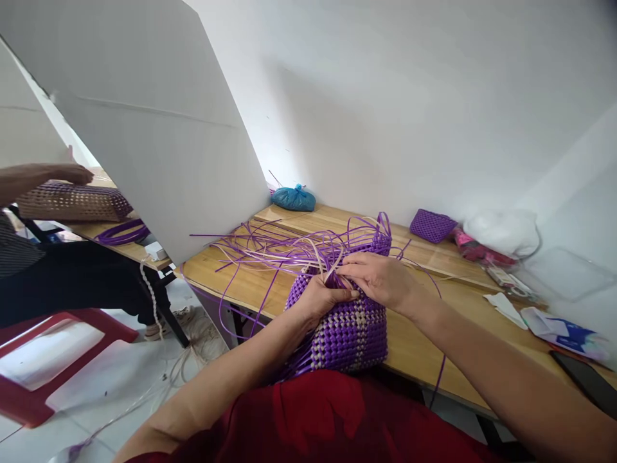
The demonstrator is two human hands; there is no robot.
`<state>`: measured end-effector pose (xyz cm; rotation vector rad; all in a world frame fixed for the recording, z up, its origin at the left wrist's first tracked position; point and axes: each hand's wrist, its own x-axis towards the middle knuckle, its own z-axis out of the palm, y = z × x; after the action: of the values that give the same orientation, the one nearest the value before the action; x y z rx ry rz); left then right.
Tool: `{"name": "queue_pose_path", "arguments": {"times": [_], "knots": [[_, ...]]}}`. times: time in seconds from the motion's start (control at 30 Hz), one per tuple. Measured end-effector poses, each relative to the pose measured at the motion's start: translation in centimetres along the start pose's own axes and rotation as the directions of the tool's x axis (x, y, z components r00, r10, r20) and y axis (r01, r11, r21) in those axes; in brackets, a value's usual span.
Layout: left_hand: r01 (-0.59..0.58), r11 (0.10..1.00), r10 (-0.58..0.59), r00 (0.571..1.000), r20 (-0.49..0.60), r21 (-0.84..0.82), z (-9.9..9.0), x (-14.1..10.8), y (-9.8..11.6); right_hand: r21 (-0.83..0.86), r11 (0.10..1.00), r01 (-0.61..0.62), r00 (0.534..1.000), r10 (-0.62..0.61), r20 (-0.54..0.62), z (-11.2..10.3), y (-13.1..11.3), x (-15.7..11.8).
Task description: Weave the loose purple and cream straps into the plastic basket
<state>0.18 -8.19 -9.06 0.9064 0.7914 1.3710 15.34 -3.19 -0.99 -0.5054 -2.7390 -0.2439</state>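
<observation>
A purple and cream woven basket [349, 331] rests at the table's front edge, against the red shirt. Long loose purple and cream strips [270, 247] fan out from its top toward the left and back. My left hand [321, 299] is closed on the basket's upper edge, its thumb pointing right, with strips rising beside the fingers. Close by on the right, my right hand [373, 276] has its fingers bent together over the strips at the same spot. The fingertips of both hands nearly meet, and the exact strips pinched there are partly hidden.
On the wooden table [414, 341] lie a blue bag [294, 198], a purple woven piece [432, 225], a white plastic bag [501, 231], packets and a dark phone [585, 379]. A grey partition [159, 116] stands left; beyond it, another person's hand [72, 173] touches a basket above a red stool [43, 386].
</observation>
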Motion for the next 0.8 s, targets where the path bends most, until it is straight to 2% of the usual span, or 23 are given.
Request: {"name": "queue_pose_path", "arguments": {"times": [0.17,0.3,0.37,0.43,0.5,0.57,0.63,0.7,0.73,0.8], "knots": [[-0.042,0.999,0.042,0.999,-0.003,0.023,-0.1,0.2,-0.3,-0.039,0.998,-0.041,0.991,0.046,0.127,-0.7,-0.3,1.3],[-0.099,0.992,0.098,0.995,0.009,0.072,-0.2,0.3,-0.3,-0.06,0.998,-0.017,0.988,0.025,0.149,-0.6,0.1,1.3],[-0.097,0.991,0.097,0.995,0.004,0.095,-0.1,0.2,-0.2,-0.093,0.995,0.021,0.998,-0.015,0.059,-0.8,0.4,1.0],[-0.063,0.991,0.065,0.998,-0.016,0.118,-0.1,0.1,-0.1,-0.154,0.988,0.02,0.991,-0.04,-0.131,-1.6,0.3,0.5],[-0.004,0.992,0.01,0.999,-0.044,0.125,0.0,0.1,0.1,-0.202,0.979,-0.013,0.934,-0.06,-0.353,-2.8,-0.5,-0.2],[0.034,0.994,-0.03,0.999,-0.042,0.105,0.0,0.0,0.1,-0.197,0.98,0.012,0.88,-0.103,-0.463,-3.9,-1.7,-0.9],[0.046,0.995,-0.044,0.999,-0.032,0.083,-0.1,0.0,0.2,-0.131,0.986,0.102,0.893,-0.149,-0.425,-4.3,-3.0,-1.8],[0.049,0.996,-0.048,0.998,-0.027,0.069,-0.1,0.0,0.4,-0.083,0.989,0.121,0.946,-0.14,-0.294,-3.7,-3.8,-2.6],[0.051,0.996,-0.049,0.998,-0.026,0.07,-0.2,-0.1,0.6,-0.096,0.992,0.077,0.969,-0.098,-0.228,-3.2,-4.0,-3.0],[0.058,0.994,-0.058,0.998,-0.005,0.097,-0.4,-0.2,1.2,-0.192,0.977,-0.092,0.99,0.07,-0.119,-2.1,-4.0,-3.7]]}}
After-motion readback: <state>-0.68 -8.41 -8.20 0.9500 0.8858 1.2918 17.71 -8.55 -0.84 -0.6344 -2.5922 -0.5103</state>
